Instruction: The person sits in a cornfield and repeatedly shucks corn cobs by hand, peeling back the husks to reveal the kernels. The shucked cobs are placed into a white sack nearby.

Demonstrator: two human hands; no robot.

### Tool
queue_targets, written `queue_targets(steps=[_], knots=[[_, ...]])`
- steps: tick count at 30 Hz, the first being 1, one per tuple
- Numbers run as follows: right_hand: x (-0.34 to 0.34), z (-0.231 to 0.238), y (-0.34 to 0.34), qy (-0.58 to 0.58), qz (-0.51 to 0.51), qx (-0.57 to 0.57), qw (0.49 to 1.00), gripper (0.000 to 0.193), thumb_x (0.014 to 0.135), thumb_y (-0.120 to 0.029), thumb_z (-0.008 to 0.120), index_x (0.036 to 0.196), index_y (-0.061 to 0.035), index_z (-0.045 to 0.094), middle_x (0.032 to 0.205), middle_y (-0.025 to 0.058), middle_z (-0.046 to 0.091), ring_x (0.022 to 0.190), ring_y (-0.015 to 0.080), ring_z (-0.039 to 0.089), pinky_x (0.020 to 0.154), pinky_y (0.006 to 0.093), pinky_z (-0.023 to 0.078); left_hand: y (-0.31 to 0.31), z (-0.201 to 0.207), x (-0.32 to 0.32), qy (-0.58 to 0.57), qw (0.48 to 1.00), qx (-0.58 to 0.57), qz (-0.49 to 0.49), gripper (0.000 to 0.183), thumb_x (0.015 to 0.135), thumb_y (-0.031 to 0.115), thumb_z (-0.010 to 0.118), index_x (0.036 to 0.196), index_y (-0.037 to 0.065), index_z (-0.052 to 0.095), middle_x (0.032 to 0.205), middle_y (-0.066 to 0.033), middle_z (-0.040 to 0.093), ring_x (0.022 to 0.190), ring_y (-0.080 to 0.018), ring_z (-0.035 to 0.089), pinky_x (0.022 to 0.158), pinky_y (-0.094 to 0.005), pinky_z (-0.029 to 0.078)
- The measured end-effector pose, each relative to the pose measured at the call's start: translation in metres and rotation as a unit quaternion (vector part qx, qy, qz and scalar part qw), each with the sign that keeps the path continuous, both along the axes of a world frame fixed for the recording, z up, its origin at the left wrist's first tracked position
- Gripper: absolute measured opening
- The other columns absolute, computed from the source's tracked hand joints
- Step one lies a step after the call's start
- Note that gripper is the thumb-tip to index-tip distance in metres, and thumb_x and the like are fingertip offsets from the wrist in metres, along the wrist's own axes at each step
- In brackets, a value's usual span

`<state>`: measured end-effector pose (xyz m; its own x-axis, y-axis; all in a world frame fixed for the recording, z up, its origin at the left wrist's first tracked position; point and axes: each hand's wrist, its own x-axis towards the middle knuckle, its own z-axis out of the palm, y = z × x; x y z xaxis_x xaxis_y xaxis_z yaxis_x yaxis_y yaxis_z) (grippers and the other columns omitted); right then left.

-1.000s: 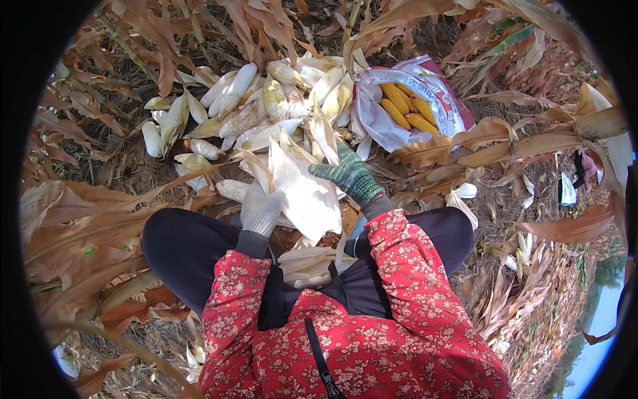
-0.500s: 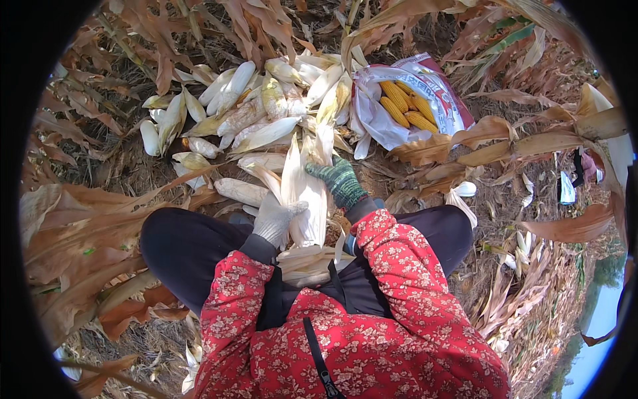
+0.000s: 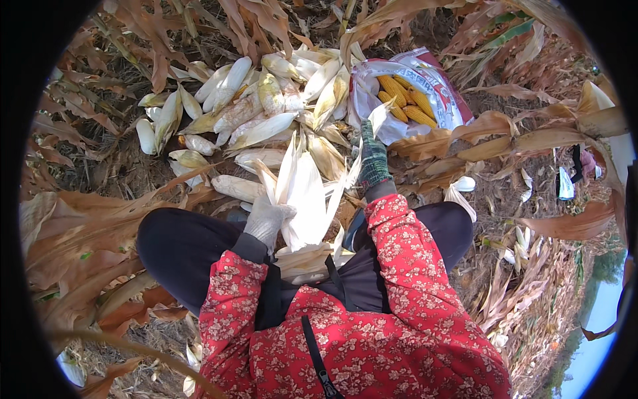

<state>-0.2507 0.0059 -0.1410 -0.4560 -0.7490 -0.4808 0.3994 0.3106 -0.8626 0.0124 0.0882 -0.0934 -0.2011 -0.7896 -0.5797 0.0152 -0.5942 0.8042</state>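
Right hand [image 3: 373, 163] has swung outward to the bag [image 3: 444, 106]'s near-left corner, seemingly pinching a husk strip [image 3: 379, 120]; left hand [image 3: 268, 221] clasps the corn husk [image 3: 307, 203] nearer the wearer, any cob hidden. Likely light, papery, tear-prone: grip its lower end.

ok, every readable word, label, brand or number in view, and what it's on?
White-and-red bag of yellow corn ears: blue and red printing, partly creased; I won't copy it out.
White-and-blue item, far right: too small to tell.
Pale husk by the left hand: no text visible.
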Motion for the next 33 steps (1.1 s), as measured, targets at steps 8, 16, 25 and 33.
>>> queue_targets(steps=[8, 16, 25, 33], knots=[[0.022, 0.019, 0.011, 0.006, 0.104, 0.063, 0.993, 0.041, 0.082, -0.039, 0.074, 0.101, -0.0046, 0.065, 0.073, 0.0011, 0.061, 0.052, 0.0128, 0.050, 0.046, 0.0278, 0.040, -0.004, -0.012, 0.002, -0.065, 0.989, -0.080, 0.103, 0.031, 0.078, -0.002, 0.062, 0.108, -0.009, 0.060, 0.090, -0.0142, 0.066, 0.075, -0.0200, 0.064, 0.067, -0.0297, 0.051], [0.030, 0.004, 0.014, 0.127, 0.052, -0.007, 0.991, 0.043, 0.080, -0.034, 0.077, 0.106, -0.0019, 0.063, 0.079, 0.0013, 0.061, 0.055, 0.0105, 0.051, 0.048, 0.0273, 0.041, -0.019, -0.008, 0.012, -0.155, 0.958, -0.132, 0.203, 0.031, 0.082, 0.007, 0.063, 0.109, -0.008, 0.059, 0.092, -0.0137, 0.067, 0.077, -0.0212, 0.065, 0.071, -0.0324, 0.051], [0.075, 0.032, 0.040, 0.145, 0.337, -0.017, 0.930, 0.031, 0.087, -0.032, 0.069, 0.098, -0.0030, 0.069, 0.068, 0.0040, 0.058, 0.053, 0.0138, 0.052, 0.051, 0.0315, 0.045, -0.021, -0.026, 0.009, -0.199, 0.950, -0.178, 0.164, 0.031, 0.084, 0.010, 0.063, 0.108, -0.008, 0.059, 0.092, -0.0147, 0.067, 0.079, -0.0211, 0.065, 0.071, -0.0321, 0.051], [0.033, -0.070, 0.041, 0.421, 0.297, 0.075, 0.854, 0.033, 0.077, -0.024, 0.070, 0.102, -0.0020, 0.068, 0.081, 0.0182, 0.069, 0.072, 0.0281, 0.067, 0.071, 0.0351, 0.052, -0.031, 0.026, 0.009, -0.055, 0.898, -0.184, 0.397, 0.039, 0.084, -0.003, 0.064, 0.121, -0.009, 0.053, 0.105, -0.0133, 0.063, 0.082, -0.0180, 0.063, 0.073, -0.0281, 0.053]])
